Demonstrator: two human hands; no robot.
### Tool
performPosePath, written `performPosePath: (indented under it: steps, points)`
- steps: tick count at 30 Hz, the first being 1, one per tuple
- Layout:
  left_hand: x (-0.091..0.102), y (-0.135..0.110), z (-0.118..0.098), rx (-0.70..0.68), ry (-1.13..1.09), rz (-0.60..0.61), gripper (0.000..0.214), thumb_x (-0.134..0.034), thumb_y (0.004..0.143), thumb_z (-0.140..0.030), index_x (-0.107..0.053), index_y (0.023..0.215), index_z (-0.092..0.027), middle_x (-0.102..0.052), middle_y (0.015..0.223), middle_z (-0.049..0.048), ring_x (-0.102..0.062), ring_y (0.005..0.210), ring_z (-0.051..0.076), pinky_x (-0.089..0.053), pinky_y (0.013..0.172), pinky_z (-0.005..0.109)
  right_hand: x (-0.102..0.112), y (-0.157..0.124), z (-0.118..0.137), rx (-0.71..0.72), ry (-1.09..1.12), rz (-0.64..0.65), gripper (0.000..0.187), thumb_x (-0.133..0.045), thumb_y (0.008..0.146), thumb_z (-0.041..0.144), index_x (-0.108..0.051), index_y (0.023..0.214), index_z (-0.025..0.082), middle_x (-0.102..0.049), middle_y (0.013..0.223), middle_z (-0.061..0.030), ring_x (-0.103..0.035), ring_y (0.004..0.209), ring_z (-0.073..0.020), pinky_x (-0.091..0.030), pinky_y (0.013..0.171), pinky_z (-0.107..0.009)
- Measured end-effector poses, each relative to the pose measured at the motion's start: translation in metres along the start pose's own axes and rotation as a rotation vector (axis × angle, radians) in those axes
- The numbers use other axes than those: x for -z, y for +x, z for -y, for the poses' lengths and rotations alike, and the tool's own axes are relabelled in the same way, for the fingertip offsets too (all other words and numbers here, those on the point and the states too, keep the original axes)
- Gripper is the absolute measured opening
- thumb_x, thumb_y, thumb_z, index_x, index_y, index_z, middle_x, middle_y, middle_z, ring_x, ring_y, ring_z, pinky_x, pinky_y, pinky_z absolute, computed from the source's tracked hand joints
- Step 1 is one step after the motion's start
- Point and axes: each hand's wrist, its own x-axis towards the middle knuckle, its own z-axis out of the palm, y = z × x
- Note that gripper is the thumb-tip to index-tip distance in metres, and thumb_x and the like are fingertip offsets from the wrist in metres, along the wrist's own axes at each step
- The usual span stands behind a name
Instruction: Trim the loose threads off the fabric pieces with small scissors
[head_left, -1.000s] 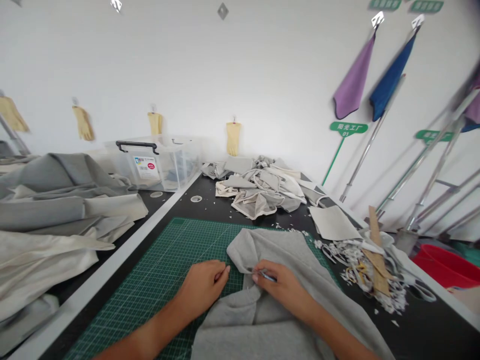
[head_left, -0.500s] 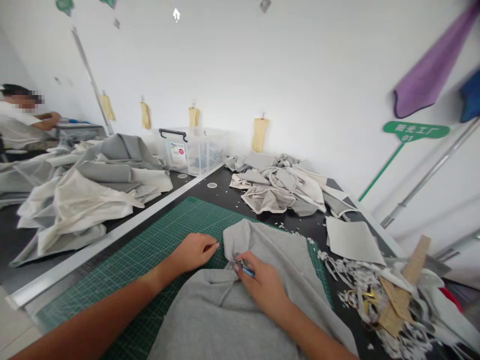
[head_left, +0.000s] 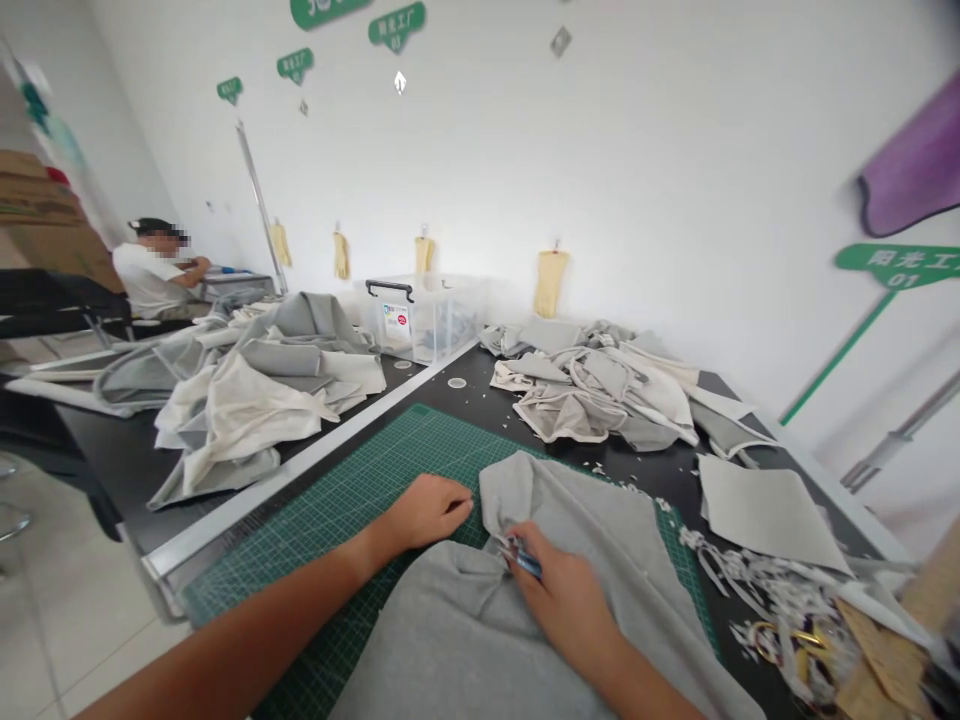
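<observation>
One grey cloth lies creased, left hand half-curled, hold unclear, right hand gripping blue tool.

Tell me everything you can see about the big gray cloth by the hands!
The gray cloth looks soft and matte, like plain fabric. It lies rumpled over part of the green cutting mat, its far end folded, and runs out of view at the bottom. The right hand lies over it, holding blue-handled snips at a fold; I can't tell whether the left hand touches it.
</observation>
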Motion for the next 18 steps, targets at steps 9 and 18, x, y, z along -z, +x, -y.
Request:
performPosePath:
  steps: [9,18]
  points:
    - [-0.01,0.018,0.021,-0.069,0.055,-0.006,0.036,-0.049,0.093,-0.033,-0.063,0.063,-0.019,-0.07,0.068,0.0042,-0.061,0.063,0.017,-0.022,0.059,0.03,-0.01,0.016,0.008,-0.128,0.094,-0.012,0.025,-0.048,0.098,0.047,-0.062,0.108,0.029,-0.07,0.079,0.0026,-0.067,0.069,-0.0186,-0.043,0.066,-0.024]
    - [-0.01,0.041,0.027,-0.06,-0.118,0.023,0.042,-0.036,0.101,-0.038,-0.068,0.08,-0.021,-0.075,0.083,0.0081,-0.069,0.076,0.022,-0.037,0.067,0.03,-0.014,0.025,0.016,-0.223,0.177,-0.076,0.023,-0.053,0.096,0.044,-0.066,0.095,0.025,-0.07,0.083,-0.0003,-0.064,0.078,-0.0195,-0.046,0.073,-0.026]
